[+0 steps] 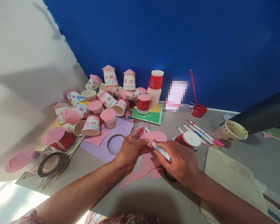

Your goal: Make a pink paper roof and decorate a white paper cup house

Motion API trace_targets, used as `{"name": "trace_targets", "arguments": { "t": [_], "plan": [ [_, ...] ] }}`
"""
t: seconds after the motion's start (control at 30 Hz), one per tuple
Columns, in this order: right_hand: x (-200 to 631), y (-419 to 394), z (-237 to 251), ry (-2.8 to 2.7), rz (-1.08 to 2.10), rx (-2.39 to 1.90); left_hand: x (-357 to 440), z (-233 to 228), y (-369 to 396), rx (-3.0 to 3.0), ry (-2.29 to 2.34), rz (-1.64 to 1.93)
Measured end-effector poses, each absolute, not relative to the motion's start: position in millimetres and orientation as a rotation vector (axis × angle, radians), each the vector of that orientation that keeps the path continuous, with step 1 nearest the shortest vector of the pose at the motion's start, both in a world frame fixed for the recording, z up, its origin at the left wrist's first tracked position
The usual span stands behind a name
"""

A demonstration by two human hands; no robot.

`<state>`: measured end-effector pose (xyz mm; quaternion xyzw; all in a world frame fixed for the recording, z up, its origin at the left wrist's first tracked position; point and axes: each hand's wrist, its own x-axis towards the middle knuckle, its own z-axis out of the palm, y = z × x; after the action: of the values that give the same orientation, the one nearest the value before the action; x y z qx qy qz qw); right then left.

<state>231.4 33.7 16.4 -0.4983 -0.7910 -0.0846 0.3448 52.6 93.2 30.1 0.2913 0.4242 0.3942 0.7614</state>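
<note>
The left hand (130, 149) lies flat with its fingers spread a little, pressing down on a round pink paper circle (156, 137) on the grey table (140, 193). The right hand (180, 161) is curled around a white glue stick with blue writing (161, 151), and the tip of the stick touches the edge of the pink circle. More pink paper scraps (142, 169) lie under both hands. Just behind the right hand sits a red paper cup with a white bottom (188, 139), lying on its side. Near it are some thin marker pens (200, 132). To the left is a big pile of little paper cup houses with pink roofs (95, 102).
</note>
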Motion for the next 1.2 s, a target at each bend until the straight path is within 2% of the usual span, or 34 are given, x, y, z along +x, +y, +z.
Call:
{"name": "trace_targets", "arguments": {
  "t": [0.77, 1.2],
  "plan": [
    [226, 32, 15, -2.180, -0.451, -1.307, 54, 20, 91, 0.641, 0.955, 0.878],
    [232, 31, 15, -2.077, -0.350, -1.309, 55, 29, 94, 0.604, 0.956, 0.935]
  ]
}}
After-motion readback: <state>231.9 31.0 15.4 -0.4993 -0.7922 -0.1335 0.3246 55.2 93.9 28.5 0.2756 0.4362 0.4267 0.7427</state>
